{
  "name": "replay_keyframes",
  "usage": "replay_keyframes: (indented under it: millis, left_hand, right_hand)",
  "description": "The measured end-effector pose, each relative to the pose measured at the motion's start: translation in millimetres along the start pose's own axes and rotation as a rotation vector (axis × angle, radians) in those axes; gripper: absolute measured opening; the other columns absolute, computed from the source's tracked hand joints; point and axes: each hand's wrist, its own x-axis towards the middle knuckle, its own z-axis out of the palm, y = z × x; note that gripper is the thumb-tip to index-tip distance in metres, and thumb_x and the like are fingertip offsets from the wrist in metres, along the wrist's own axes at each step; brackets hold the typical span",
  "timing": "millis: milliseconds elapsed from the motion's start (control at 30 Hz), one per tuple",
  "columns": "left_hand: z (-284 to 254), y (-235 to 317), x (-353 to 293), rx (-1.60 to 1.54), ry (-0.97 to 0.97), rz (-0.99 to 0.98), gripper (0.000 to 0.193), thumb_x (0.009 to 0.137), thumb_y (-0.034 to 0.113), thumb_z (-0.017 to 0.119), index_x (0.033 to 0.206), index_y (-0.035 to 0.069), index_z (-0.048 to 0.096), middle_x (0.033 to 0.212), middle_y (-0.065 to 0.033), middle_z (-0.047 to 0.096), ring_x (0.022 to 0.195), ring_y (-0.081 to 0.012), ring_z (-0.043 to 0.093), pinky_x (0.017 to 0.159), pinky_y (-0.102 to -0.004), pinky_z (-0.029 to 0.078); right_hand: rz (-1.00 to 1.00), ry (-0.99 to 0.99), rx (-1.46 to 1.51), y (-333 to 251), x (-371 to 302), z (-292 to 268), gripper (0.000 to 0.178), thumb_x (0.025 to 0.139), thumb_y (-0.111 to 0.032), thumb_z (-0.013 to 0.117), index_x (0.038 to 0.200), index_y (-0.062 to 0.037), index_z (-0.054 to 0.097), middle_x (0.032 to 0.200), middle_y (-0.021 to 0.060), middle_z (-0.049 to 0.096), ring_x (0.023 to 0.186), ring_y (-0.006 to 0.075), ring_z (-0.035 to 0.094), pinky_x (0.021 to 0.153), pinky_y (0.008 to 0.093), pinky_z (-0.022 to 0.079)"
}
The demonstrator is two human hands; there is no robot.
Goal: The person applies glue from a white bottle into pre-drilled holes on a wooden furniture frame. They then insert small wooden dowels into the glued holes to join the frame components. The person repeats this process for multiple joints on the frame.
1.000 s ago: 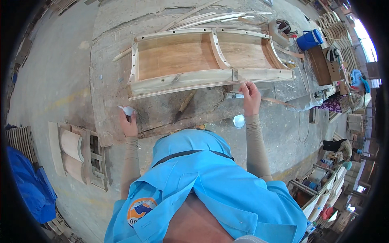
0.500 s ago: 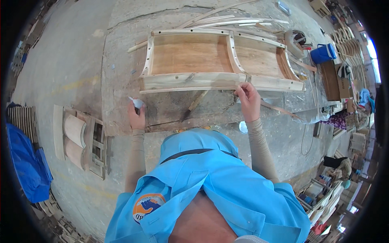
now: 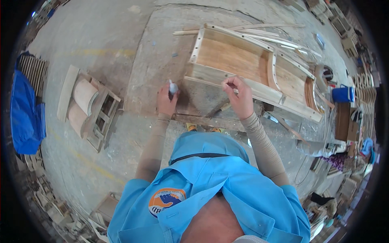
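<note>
My left hand [image 3: 166,100] is closed round a small white squeeze bottle [image 3: 173,88], whose narrow tip points up. It is just off the left end of a long wooden frame [image 3: 219,77]. That frame has a plywood panel, curved ribs and dark holes along its rails, and it lies slanted on the work table [image 3: 162,65]. My right hand [image 3: 239,95] is over the frame's near rail, thumb and forefinger pinched together. Whatever is between those fingertips is too small to make out. Below the near rail, a brush-like tool with a dark end [image 3: 219,109] lies on the table.
Thin wooden strips [image 3: 279,38] lie behind the frame. A blue container [image 3: 343,94] and a cardboard box [image 3: 344,121] stand at the right. On the floor at left are curved wooden parts [image 3: 83,101] and a blue tarp [image 3: 26,113].
The view has turned, so the frame now appears slanted and farther right. My right hand has moved left along the near rail, still pinched. My left hand keeps hold of the squeeze bottle.
</note>
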Motion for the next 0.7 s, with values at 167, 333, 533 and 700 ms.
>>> replay_keyframes:
  millis: [167, 333, 533, 700]
  left_hand:
    - [1, -6, -1, -0.076, 0.018, 0.021, 0.047, 0.077, 0.018, 0.068, 0.118, 0.001, 0.052, 0.108, -0.0178, 0.058, 0.099, -0.0351, 0.053, 0.086, -0.0415, 0.043]
    - [-6, -1, 0, -0.098, -0.035, -0.026, 0.047, 0.077, 0.016, 0.068, 0.118, 0.002, 0.051, 0.108, -0.0165, 0.058, 0.099, -0.0345, 0.052, 0.087, -0.0406, 0.043]
    - [-3, -4, -1, -0.149, -0.024, -0.025, 0.044, 0.078, 0.015, 0.067, 0.118, 0.006, 0.053, 0.109, -0.0139, 0.057, 0.098, -0.0318, 0.051, 0.088, -0.0383, 0.041]
    - [-8, 2, 0, -0.160, -0.034, -0.031, 0.047, 0.076, 0.014, 0.069, 0.118, 0.004, 0.052, 0.111, -0.0142, 0.057, 0.103, -0.0327, 0.050, 0.090, -0.0393, 0.041]
  right_hand:
    - [-0.097, -0.071, -0.113, -10, 29, 37, 0.008, 0.082, -0.004, 0.062, 0.088, 0.0000, 0.060, 0.079, 0.0100, 0.057, 0.069, 0.0200, 0.060, 0.062, 0.0290, 0.048]
    - [-0.184, -0.058, -0.233, -6, 45, 62, 0.007, 0.080, -0.006, 0.063, 0.085, -0.0023, 0.059, 0.079, 0.0103, 0.057, 0.067, 0.0252, 0.060, 0.059, 0.0334, 0.047]
    - [-0.204, -0.052, -0.352, -12, 42, 76, 0.007, 0.079, -0.009, 0.063, 0.082, -0.0059, 0.059, 0.079, 0.0090, 0.056, 0.068, 0.0285, 0.058, 0.060, 0.0376, 0.045]
    - [-0.267, -0.004, -0.513, -10, 35, 82, 0.007, 0.076, -0.011, 0.065, 0.079, -0.0088, 0.059, 0.079, 0.0075, 0.054, 0.073, 0.0289, 0.056, 0.063, 0.0391, 0.044]
